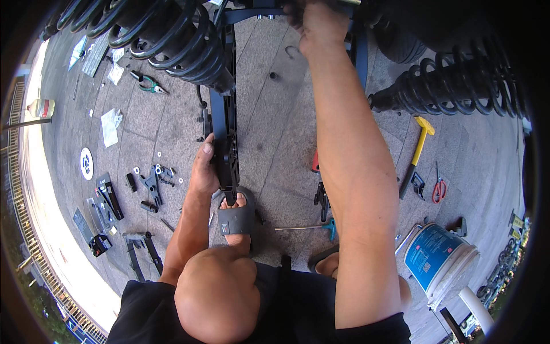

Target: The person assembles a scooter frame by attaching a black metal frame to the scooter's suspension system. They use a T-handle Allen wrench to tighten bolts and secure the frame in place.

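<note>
My left hand (205, 169) is closed round the lower end of a dark blue-black metal frame rail (216, 117), with its thumb showing along the side. At the top edge my right hand (322, 26) reaches up by the frame's blue crossbar (258, 12). Its fingers look curled and blackened, and whatever they hold is hidden. A large black coil-spring shock absorber (166, 46) stands to the left of the frame. Another spring shock absorber (452, 86) lies to the right, beside a dark tyre (398, 43). Below my left hand is my sandalled foot (236, 218).
Pliers (152, 85), plastic bags (110, 127), and black brackets and bolts (153, 183) lie on the paving at left. Right are a yellow hammer (417, 152), red-handled scissors (439, 190) and a blue-labelled bucket (438, 258). A T-handle tool (309, 228) lies between my feet.
</note>
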Motion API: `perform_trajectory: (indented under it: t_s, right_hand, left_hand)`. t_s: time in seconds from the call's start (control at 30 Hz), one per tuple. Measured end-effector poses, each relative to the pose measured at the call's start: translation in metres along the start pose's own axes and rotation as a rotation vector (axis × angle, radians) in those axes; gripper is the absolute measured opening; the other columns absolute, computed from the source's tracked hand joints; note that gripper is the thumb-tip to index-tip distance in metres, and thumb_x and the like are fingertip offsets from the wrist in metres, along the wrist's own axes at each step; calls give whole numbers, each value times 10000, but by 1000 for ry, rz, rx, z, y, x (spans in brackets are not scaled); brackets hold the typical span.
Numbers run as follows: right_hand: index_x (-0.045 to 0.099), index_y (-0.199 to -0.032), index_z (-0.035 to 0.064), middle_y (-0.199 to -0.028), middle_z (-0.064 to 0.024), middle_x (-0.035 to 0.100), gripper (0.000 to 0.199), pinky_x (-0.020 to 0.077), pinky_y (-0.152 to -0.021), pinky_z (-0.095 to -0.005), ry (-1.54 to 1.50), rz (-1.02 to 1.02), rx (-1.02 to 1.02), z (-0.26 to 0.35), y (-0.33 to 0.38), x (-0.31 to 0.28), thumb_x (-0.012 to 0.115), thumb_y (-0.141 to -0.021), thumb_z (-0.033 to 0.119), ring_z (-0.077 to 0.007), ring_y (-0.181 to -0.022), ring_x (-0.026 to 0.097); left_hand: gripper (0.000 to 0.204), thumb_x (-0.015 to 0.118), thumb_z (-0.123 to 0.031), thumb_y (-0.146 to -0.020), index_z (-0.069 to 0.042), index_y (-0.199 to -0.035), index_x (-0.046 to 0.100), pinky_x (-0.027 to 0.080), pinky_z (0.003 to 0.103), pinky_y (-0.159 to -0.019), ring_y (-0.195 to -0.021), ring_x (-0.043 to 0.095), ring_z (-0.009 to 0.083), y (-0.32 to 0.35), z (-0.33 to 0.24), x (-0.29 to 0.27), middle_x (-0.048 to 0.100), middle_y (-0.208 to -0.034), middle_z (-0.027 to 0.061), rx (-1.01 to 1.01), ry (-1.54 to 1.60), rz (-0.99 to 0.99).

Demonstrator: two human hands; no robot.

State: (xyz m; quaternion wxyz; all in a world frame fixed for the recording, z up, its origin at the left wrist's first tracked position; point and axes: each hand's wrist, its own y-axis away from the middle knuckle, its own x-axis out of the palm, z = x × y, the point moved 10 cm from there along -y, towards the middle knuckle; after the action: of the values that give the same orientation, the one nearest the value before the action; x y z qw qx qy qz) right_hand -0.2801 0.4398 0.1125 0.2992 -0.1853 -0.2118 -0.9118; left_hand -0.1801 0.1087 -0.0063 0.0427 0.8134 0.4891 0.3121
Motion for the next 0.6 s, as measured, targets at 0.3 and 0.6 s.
perform_trajectory:
  t_s: [0.3, 0.6]
  right_hand:
    - [588, -910, 13, -686, -85, 622, 159, 415, -392, -277, 27, 17, -23, 1, -1, -1, 598, -938, 170, -166, -497, 587]
    - [574, -914, 9, -681, -81, 612, 166, 417, -401, -283, 29, 46, -57, 2, -2, 0, 595, -940, 171, -170, -495, 585]
  left_hand:
    - [839, 503, -662, -853, 4, -1358, 426, 489, 306, -818, -981, 582, 159, 0, -5, 7, 589, -1152, 93, 36, -39, -17]
    - [743, 546, -515, -891, 21, -1381, 386, 489, 304, -885, -1054, 582, 165, 0, -10, 19, 586, -1196, 104, 25, 29, 113]
